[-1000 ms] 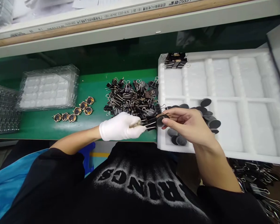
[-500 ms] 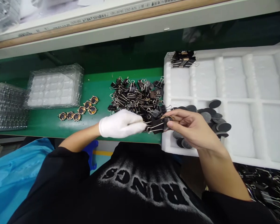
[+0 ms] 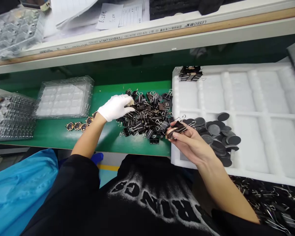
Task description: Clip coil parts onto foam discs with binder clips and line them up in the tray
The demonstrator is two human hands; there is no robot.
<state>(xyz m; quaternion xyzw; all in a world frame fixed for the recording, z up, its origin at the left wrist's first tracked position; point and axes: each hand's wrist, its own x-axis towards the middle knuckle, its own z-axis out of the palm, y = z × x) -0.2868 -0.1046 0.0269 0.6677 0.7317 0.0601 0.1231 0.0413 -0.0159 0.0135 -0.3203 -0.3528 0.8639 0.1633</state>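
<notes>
My left hand (image 3: pixel 115 107), in a white glove, is over the left side of a heap of black binder clips (image 3: pixel 147 114) on the green table. Its thumb and fingers are apart; a small beige patch shows between them, and I cannot tell what it is. My bare right hand (image 3: pixel 195 144) is closed around a black binder clip (image 3: pixel 179 125) with wire handles pointing right. A round dark piece with a pale gold edge (image 3: pixel 170 132) is at the clip's left end, in the same fingers.
A white foam tray (image 3: pixel 175 98) on the right holds dark grey discs (image 3: pixel 213 129) and a group of binder clips (image 3: pixel 190 73). On the left are clear plastic trays (image 3: pixel 64 98) and small gold-rimmed round pieces (image 3: pixel 77 126). A shelf edge (image 3: pixel 137 41) crosses the back.
My left hand has let go of the clip by my right hand and moved left and away from me, over the heap. My right hand keeps the clip, now turned with its handles to the right.
</notes>
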